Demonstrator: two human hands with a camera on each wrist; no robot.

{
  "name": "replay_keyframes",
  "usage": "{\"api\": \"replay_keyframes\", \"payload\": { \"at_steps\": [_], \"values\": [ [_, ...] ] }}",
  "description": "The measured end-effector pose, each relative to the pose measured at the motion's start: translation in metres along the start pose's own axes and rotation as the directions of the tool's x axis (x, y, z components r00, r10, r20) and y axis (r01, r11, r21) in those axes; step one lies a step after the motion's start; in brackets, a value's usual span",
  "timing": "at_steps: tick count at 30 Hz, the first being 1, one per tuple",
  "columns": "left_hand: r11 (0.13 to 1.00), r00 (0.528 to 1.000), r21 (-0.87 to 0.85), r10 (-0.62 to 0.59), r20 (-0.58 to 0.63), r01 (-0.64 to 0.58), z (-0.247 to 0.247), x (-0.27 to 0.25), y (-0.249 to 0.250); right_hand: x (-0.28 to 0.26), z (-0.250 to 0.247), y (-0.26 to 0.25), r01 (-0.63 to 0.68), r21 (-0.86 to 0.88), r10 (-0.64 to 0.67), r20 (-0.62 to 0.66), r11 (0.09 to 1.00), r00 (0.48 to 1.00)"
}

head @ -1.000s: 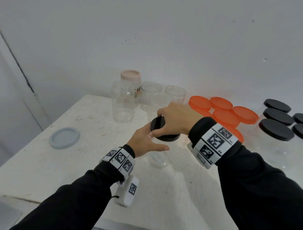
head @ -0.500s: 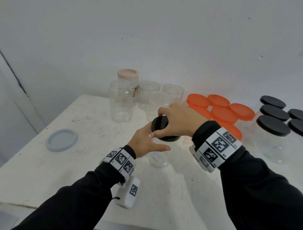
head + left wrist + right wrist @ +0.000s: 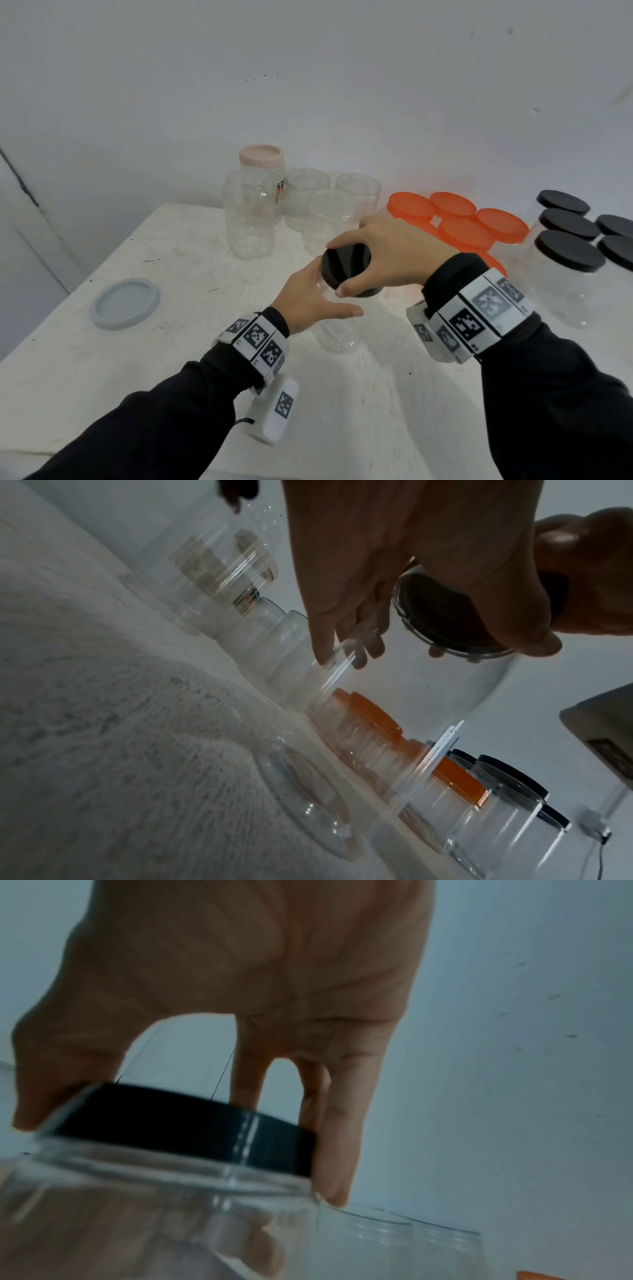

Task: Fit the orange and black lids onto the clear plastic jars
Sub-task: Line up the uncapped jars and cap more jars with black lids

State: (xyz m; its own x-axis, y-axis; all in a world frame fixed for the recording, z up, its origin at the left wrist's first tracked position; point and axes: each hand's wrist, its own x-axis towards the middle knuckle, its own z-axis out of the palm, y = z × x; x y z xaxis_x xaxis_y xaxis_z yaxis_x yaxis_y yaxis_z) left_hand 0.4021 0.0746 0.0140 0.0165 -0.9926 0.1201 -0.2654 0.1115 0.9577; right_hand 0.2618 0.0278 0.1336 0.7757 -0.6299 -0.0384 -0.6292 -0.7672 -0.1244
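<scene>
The left hand (image 3: pixel 310 301) wraps the side of a clear jar (image 3: pixel 337 337) that stands on the white worktop (image 3: pixel 171 342) directly in front of the person; the thumb lies across the near wall and the fingers curl round the far side. The right hand (image 3: pixel 387 253) grips a black lid (image 3: pixel 346 267) from above, thumb on the near rim and fingers on the far rim. In the right wrist view the lid sits on the jar mouth and appears slightly tilted.

Judged step: seating or threading the lid onto the jar.

Possible faults from this position:
- Cross-threading, caused by turning a lid that is not level with the mouth.
- Jar rotation or wall collapse, caused by too loose or too hard a grip on thin plastic.
- Contact with the neighbouring items, caused by a wide elbow sweep.

Further back stand open clear jars (image 3: pixel 342 209), one tall jar with a pink lid (image 3: pixel 262 156), orange-lidded jars (image 3: pixel 466 228) and black-lidded jars (image 3: pixel 568 253). A grey lid (image 3: pixel 125 303) lies apart at the left.
</scene>
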Motion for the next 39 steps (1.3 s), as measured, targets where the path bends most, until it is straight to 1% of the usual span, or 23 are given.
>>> {"api": "replay_keyframes", "payload": {
  "at_steps": [3, 6, 9, 12, 14, 17, 19, 21, 23, 25, 27, 29, 30, 32, 35, 37, 39],
  "values": [
    [1.0, 1.0, -0.009, 0.015, -0.015, -0.015, 0.003, -0.001, 0.0, -0.002, 0.006, 0.003, -0.025, 0.032, 0.026, -0.022, 0.999, 0.999],
    [0.999, 0.999, -0.043, 0.028, -0.015, -0.029, 0.013, -0.002, 0.002, -0.007, 0.007, 0.009, -0.043, 0.035, 0.042, 0.002, 0.998, 0.999],
    [0.998, 0.996, -0.056, 0.035, 0.076, -0.03, 0.027, 0.002, 0.005, -0.02, 0.005, 0.024, -0.041, 0.017, 0.04, 0.041, 0.999, 0.998],
    [0.996, 0.983, -0.09, 0.007, 0.185, 0.01, 0.045, 0.008, 0.011, -0.041, 0.0, 0.048, -0.047, 0.041, 0.043, 0.091, 0.998, 0.995],
    [0.991, 0.976, -0.126, -0.008, 0.216, 0.036, 0.064, 0.013, 0.014, -0.058, -0.003, 0.066, -0.059, 0.061, 0.051, 0.12, 0.996, 0.991],
    [0.99, 0.973, -0.134, -0.004, 0.232, 0.036, 0.099, 0.021, 0.021, -0.087, -0.004, 0.095, -0.089, 0.087, 0.076, 0.145, 0.992, 0.987],
    [0.991, 0.972, -0.135, 0.006, 0.237, 0.027, 0.124, 0.029, 0.027, -0.107, -0.005, 0.115, -0.099, 0.114, 0.083, 0.142, 0.989, 0.986],
    [0.991, 0.974, -0.136, 0.016, 0.226, 0.015, 0.15, 0.036, 0.034, -0.126, -0.005, 0.135, -0.107, 0.098, 0.094, 0.127, 0.989, 0.987],
    [0.993, 0.972, -0.119, 0.052, 0.231, -0.025, 0.175, 0.043, 0.041, -0.144, -0.001, 0.154, -0.101, 0.031, 0.097, 0.106, 0.994, 0.99],
    [0.993, 0.955, -0.076, 0.105, 0.277, -0.088, 0.198, 0.049, 0.047, -0.161, 0.005, 0.171, -0.101, -0.026, 0.103, 0.075, 0.995, 0.992],
    [0.99, 0.939, 0.011, 0.133, 0.316, -0.144, 0.216, 0.057, 0.051, -0.179, 0.008, 0.189, -0.146, -0.027, 0.147, 0.041, 0.989, 0.988],
    [0.973, 0.943, 0.131, 0.142, 0.3, -0.188, 0.228, 0.065, 0.053, -0.195, 0.01, 0.207, -0.198, -0.027, 0.198, 0.009, 0.98, 0.98],
    [0.955, 0.949, 0.202, 0.16, 0.271, -0.219, 0.233, 0.069, 0.053, -0.203, 0.011, 0.216, -0.218, -0.036, 0.218, -0.007, 0.975, 0.976],
    [0.88, 0.947, 0.36, 0.251, 0.203, -0.31, 0.24, 0.075, 0.053, -0.216, 0.014, 0.232, -0.251, -0.06, 0.249, -0.04, 0.966, 0.968],
    [0.742, 0.907, 0.54, 0.408, 0.106, -0.396, 0.246, 0.089, 0.05, -0.23, 0.019, 0.252, -0.314, -0.053, 0.306, -0.116, 0.948, 0.945],
    [0.653, 0.883, 0.647, 0.464, 0.068, -0.393, 0.247, 0.1, 0.048, -0.237, 0.023, 0.26, -0.324, -0.054, 0.31, -0.18, 0.944, 0.933],
    [0.584, 0.88, 0.732, 0.473, 0.044, -0.35, 0.246, 0.11, 0.046, -0.243, 0.027, 0.265, -0.299, -0.06, 0.278, -0.231, 0.952, 0.932]
  ]
}}
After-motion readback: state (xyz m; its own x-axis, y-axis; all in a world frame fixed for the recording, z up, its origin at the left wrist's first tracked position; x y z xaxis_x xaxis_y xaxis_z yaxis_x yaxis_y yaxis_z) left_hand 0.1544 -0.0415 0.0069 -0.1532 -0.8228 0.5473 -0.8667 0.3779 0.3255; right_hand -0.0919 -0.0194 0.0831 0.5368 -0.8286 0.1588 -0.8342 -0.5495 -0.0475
